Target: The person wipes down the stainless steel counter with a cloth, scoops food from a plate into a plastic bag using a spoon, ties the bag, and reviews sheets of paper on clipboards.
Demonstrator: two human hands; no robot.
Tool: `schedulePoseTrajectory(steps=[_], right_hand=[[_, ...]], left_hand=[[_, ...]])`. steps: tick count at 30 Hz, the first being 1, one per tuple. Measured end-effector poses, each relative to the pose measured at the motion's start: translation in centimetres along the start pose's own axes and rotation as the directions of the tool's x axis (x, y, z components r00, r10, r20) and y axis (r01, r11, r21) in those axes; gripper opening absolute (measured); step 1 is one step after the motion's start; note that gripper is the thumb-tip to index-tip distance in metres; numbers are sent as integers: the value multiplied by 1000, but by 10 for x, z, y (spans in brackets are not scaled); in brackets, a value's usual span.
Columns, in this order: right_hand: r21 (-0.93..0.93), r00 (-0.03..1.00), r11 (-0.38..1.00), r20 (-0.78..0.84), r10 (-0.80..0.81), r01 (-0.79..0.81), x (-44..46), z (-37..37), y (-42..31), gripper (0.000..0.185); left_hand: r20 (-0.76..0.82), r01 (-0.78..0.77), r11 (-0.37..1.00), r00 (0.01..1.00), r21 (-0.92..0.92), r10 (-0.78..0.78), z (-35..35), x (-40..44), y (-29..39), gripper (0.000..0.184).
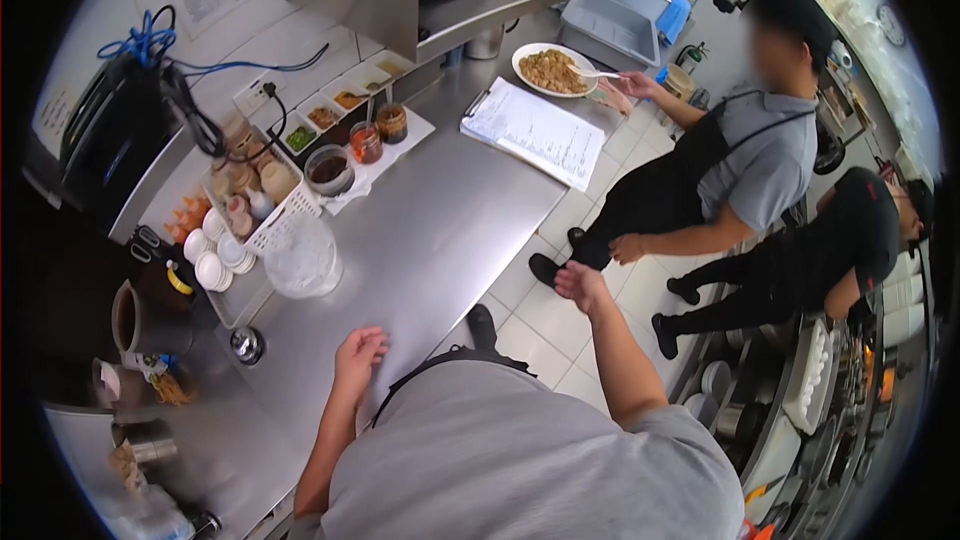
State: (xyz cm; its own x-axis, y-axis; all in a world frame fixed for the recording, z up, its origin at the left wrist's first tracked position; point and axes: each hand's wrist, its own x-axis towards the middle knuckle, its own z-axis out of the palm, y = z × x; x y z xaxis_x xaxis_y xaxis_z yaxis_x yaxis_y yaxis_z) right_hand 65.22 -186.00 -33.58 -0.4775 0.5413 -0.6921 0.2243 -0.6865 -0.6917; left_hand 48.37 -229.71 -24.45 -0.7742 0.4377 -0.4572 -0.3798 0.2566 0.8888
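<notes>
Stainless-steel counter (450,205), long and smooth. Left hand (358,358): empty, fingers loosely bent, at the near edge; from here I cannot tell whether it touches the metal. Right hand (582,286): empty, open, raised over the white-tiled floor (535,330). Translucent, whitish, round plastic container (302,258): on the counter, near the left hand, beside a white perforated plastic basket (283,224). Domed silver metal bell (246,344): also on the counter. Clipboard with white papers (535,132): flat, farther along, just beside a white oval plate of brown rice (523,79).

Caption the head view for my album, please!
Left hand and right hand, empty, by a steel counter with a clipboard.
</notes>
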Motion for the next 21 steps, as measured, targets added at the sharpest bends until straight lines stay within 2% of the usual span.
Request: schedulePoseTrajectory(steps=[4, 5, 8, 9, 12, 13, 16, 17, 20, 21], right_hand=[[67, 967, 986, -217, -137, 154, 88, 15, -95, 42], [100, 962, 985, -248, -114, 143, 110, 14, -115, 44], [250, 994, 962, -52, -97, 107, 139, 19, -165, 43], [222, 995, 970, -13, -98, 98, 135, 24, -180, 39], [89, 990, 996, -139, 9, 4, 119, 52, -212, 38], [88, 993, 996, -117, 12, -2, 122, 52, -214, 37], [54, 967, 999, 253, -10, -4, 121, 49, -218, 35], [-74, 936, 996, 351, -28, 57, 118, 49, -221, 36], [-47, 928, 989, 354, -114, 140, 105, 55, -198, 39], [21, 935, 993, 335, -120, 120, 97, 53, -191, 46]], left_hand=[[-53, 56, 994, 997, -95, -62, 38, 30, 24, 23], [-63, 75, 990, 995, -116, -82, 50, 38, 33, 23], [-79, 112, 986, 989, -127, -122, 78, 61, 55, 23], [-88, 104, 987, 989, -120, -115, 84, 68, 59, 23], [-153, 95, 987, 982, -132, -115, 97, 85, 69, 24], [-179, 95, 986, 977, -136, -119, 99, 87, 71, 24], [-202, 119, 981, 968, -152, -149, 109, 89, 78, 25], [-201, 115, 983, 969, -146, -143, 113, 90, 78, 25], [-180, 110, 987, 975, -121, -131, 119, 86, 78, 25], [-166, 112, 987, 978, -116, -130, 121, 83, 80, 26]])
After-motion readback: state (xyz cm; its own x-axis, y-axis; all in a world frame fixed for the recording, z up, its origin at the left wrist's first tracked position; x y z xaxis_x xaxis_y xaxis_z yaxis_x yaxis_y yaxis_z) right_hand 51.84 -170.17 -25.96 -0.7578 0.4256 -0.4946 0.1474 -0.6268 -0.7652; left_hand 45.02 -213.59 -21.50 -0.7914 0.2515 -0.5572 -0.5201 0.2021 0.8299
